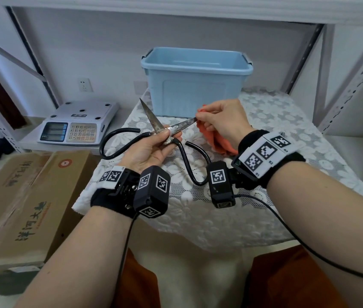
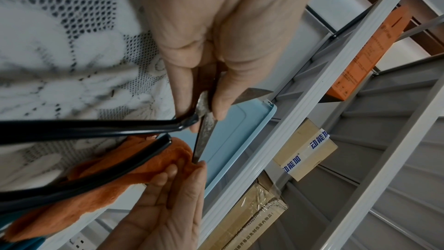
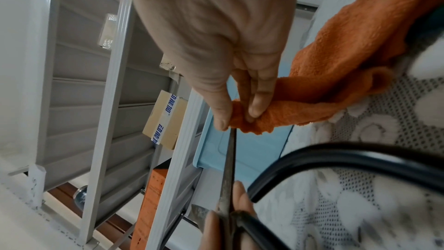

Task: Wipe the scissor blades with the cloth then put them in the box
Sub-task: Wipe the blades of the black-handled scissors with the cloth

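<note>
Old scissors point(image 1: 158, 126) with rusty blades and big black loop handles are spread wide above the lace-covered table. My left hand point(image 1: 153, 145) grips them at the pivot, seen close in the left wrist view as scissors point(image 2: 204, 121). One blade points up-left. The other blade point(image 1: 183, 125) points right, its tip pinched in the orange cloth point(image 1: 218, 138) by my right hand point(image 1: 218, 121). In the right wrist view thumb and fingers squeeze the cloth point(image 3: 252, 119) around that blade point(image 3: 229, 159). The light blue box point(image 1: 196, 85) stands open just behind the hands.
A white lace cover lies over the table point(image 1: 276, 130). A digital scale point(image 1: 78, 123) sits on a low shelf at left, a cardboard carton point(image 1: 18, 203) below it. Grey metal rack posts point(image 1: 354, 81) rise on the right, with cartons on shelves above.
</note>
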